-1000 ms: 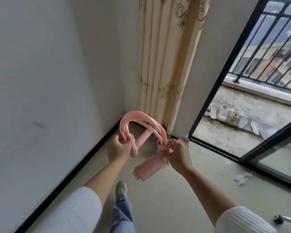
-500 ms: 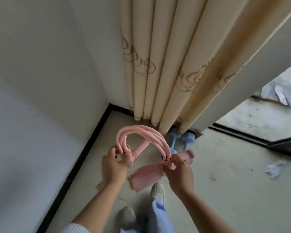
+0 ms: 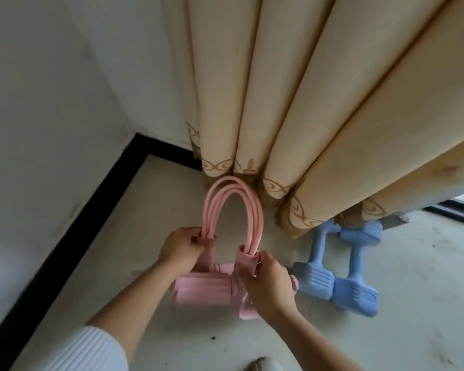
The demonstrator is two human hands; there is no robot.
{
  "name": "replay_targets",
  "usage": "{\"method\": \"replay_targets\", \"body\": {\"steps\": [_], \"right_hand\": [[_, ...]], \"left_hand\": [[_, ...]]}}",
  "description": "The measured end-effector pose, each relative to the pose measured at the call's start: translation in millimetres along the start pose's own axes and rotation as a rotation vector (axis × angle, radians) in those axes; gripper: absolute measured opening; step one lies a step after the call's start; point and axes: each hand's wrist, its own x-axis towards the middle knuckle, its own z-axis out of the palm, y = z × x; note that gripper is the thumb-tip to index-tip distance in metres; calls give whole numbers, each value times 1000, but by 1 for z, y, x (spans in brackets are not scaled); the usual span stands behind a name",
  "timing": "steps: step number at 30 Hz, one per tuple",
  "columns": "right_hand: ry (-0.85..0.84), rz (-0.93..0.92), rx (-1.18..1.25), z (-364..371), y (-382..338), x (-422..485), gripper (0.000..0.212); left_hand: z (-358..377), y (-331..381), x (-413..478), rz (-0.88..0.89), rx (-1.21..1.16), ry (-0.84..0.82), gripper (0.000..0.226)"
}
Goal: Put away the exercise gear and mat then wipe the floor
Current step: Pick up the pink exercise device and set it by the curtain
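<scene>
Beige curtain (image 3: 292, 97) hangs in heavy folds, embroidered hem ending just above the floor (image 3: 386, 317); taken as landmark. Left of the curtain: white wall (image 3: 43, 103) with black baseboard (image 3: 73, 218) running into the corner behind the curtain's left edge. Below the curtain's right folds: two blue dumbbells (image 3: 340, 266) lying side by side on the floor, far ends tucked under the hem. Directly below the curtain's middle folds, and just left of the dumbbells: pink resistance pedal puller (image 3: 206, 287), low at floor level; contact with the floor cannot be confirmed. Its pink tubes (image 3: 233, 202) arch upward, top of the loop just in front of the hem. Left hand (image 3: 182, 253) closed around the left tube ends where they enter the fitting; white ribbed sleeve (image 3: 86, 349) on that arm. Right hand (image 3: 268, 287) closed around the right fitting, fingers wrapped. Pale shoe tip (image 3: 263, 365) at bottom edge, well below the curtain.
</scene>
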Motion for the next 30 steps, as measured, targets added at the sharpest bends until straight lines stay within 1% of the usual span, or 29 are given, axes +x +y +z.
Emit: {"method": "replay_targets", "body": {"steps": [4,6,9,14,17,19,21,22,24,26,30], "right_hand": [[-61,45,88,23,13,54,33],[-57,57,135,28,18,74,34],[-4,86,234,33,25,97,35],[116,88,376,40,28,124,29],[105,98,443,46,30,131,31],[94,108,461,47,31,132,36],[79,115,445,43,33,131,37],[64,114,448,41,34,130,36],[15,105,457,36,37,124,32],[-8,81,423,33,40,117,28],[1,63,351,29,36,110,24]], "left_hand": [[17,-8,60,-17,172,-165,19],[25,-8,79,36,241,-228,14],[31,1,98,130,337,-283,16],[34,24,116,315,448,-163,26],[39,12,104,405,566,-63,37],[40,0,89,436,654,-15,53],[40,-12,75,444,741,-19,68],[39,-16,68,450,766,-35,70],[39,-25,57,452,798,-115,68],[39,-28,48,439,842,-180,74],[34,-16,42,356,845,-125,69]]}}
